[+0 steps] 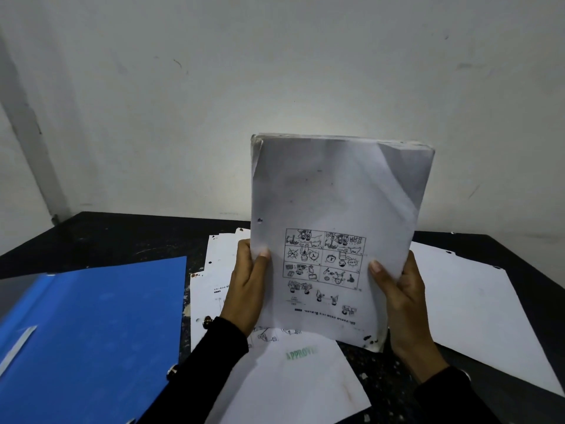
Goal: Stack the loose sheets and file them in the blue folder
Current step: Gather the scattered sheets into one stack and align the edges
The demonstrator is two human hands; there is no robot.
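- My left hand (247, 289) grips the left edge of the stack of sheets (336, 228), thumb on its front.
- My right hand (403, 304) grips the right edge the same way, so the stack stands upright between both grips, above the desk (122, 237).
- The blue folder (91, 332) lies open on the desk, left of my left grip.
- Loose sheets lie under and beside my hands: one stamped sheet (293, 381) below, a blank sheet (477, 310) right of my right grip.
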